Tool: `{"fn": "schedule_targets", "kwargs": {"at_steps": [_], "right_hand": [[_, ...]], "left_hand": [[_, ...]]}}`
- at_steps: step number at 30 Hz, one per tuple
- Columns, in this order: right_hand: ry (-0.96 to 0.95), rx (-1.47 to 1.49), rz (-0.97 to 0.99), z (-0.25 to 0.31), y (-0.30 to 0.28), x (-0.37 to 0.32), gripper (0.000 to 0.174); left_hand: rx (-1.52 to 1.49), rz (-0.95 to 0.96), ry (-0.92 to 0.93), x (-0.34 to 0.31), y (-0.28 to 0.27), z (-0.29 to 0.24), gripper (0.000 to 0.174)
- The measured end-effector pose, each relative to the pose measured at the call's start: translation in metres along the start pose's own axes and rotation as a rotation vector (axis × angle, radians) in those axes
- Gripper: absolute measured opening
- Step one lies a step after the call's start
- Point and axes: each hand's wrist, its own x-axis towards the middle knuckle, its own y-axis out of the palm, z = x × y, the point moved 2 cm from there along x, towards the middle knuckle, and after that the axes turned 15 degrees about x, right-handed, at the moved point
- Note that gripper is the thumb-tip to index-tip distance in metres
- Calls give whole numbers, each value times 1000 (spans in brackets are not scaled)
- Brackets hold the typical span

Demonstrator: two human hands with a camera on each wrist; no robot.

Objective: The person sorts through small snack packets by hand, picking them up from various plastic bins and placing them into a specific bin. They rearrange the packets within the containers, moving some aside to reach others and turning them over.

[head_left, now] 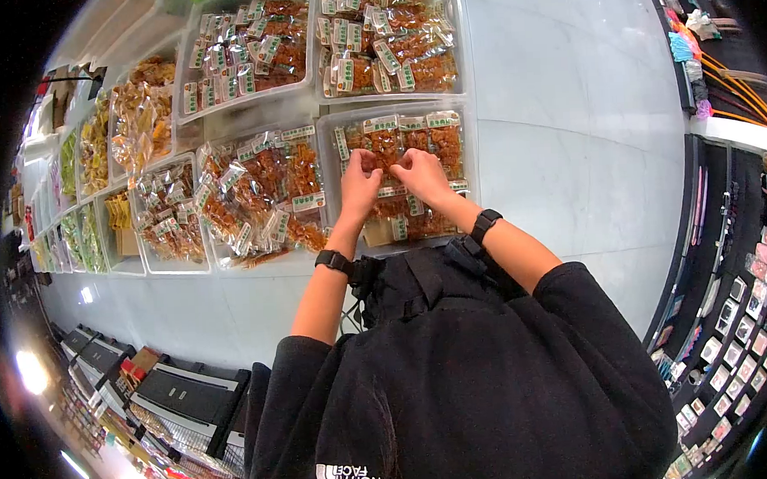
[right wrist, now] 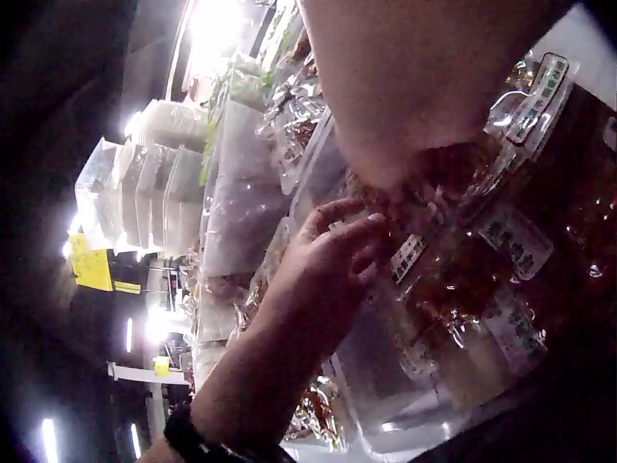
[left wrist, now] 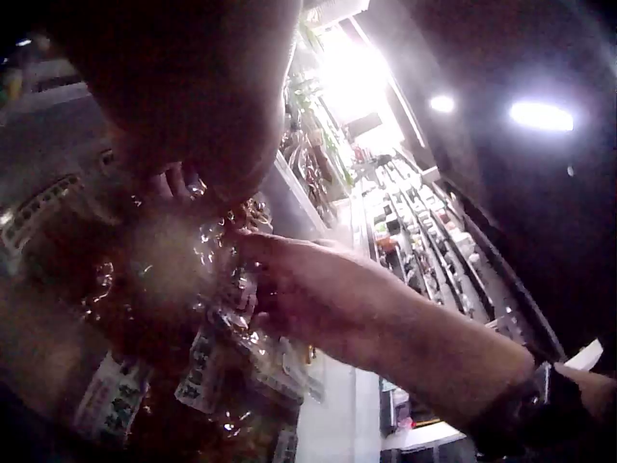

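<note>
A clear plastic bin [head_left: 472, 150] in front of the body holds layered clear snack packets with reddish-brown contents and white-and-green labels. My left hand [head_left: 361, 185] and right hand [head_left: 423, 176] are over it, close together with fingers curled. Between them they pinch a clear snack packet [head_left: 385, 145] by its near side. In the left wrist view the right hand [left wrist: 318, 289] reaches in from the right, fingertips on shiny plastic. The right wrist view shows the left hand [right wrist: 323, 256] with thumb and fingers bent at the packets; the right fingertips are mostly hidden there.
More bins of packets stand to the left [head_left: 261, 189] and at the back [head_left: 388, 42], rims close together. A pale tabletop [head_left: 567, 120] extends on the right. Dark display racks [head_left: 728, 293] stand farther right; black cases [head_left: 185, 394] sit at the lower left.
</note>
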Motion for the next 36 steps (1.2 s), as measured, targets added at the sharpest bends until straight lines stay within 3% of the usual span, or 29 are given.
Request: {"fn": "schedule_targets", "kwargs": {"at_steps": [2,5,7,15,26,31,33,36], "right_hand": [[-6,-220,17,5,-6,-2,32],[-79,-214,39,-10,-10,3,28],[-98,-215,34,-9,-14,1,27],[-181,-346,-17,2,-14,-6,24],[-144,40,-53,-2,-30,-7,15],[-166,130,-36,-1,-35,-11,17],[-168,168,-21,4,-36,-14,17],[-105,117,50,15,-31,-20,18]], "left_hand": [[31,-6,-11,-3,-4,-9,36],[165,44,-11,-6,-3,-14,43],[283,-12,103,-7,2,-13,49],[410,-38,142,-11,2,-15,50],[464,-117,170,-17,-5,-12,47],[292,-296,241,-32,-39,-16,34],[294,-318,143,-42,-61,-15,24],[235,-677,7,-67,-104,-6,16]]}}
